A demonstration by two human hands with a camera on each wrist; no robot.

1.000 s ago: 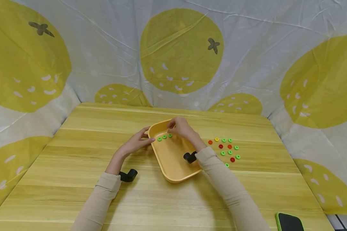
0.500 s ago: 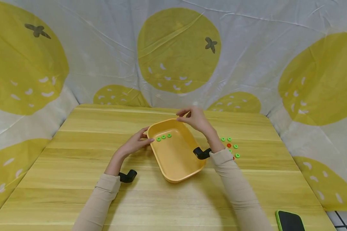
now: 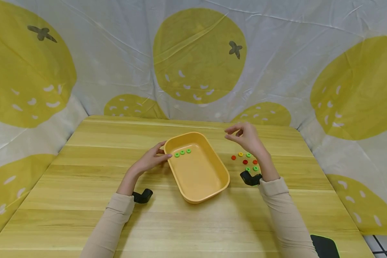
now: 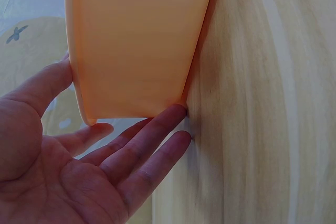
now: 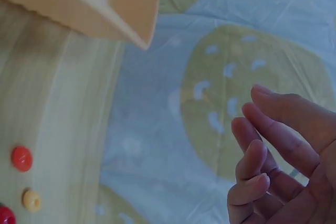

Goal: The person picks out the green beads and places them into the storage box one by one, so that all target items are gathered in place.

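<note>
A yellow-orange plastic tray (image 3: 198,175) sits at an angle in the middle of the table. Inside it, 3 green ring-shaped beads (image 3: 182,152) lie in a row near the far end. My left hand (image 3: 149,160) holds the far left corner, its thumb over the rim and its fingers against the outer wall (image 4: 139,51). Right of the tray, my right hand (image 3: 247,139) hovers above loose beads, thumb and fingertips apart, with nothing between them. Beneath it lie red beads (image 3: 245,162), a yellow bead (image 3: 240,154) and green beads (image 3: 255,168); the forearm hides others.
A phone (image 3: 325,247) in a green-edged case lies at the front right, partly behind the right sleeve. Black wrist mounts (image 3: 143,196) stick out from both wrists. A fruit-patterned cloth (image 3: 122,53) hangs behind the wooden table (image 3: 84,172).
My right hand has come out of the tray's far end, moved right over its rim and reached above the loose beads. The left hand, the tray and its green row stay in place.
</note>
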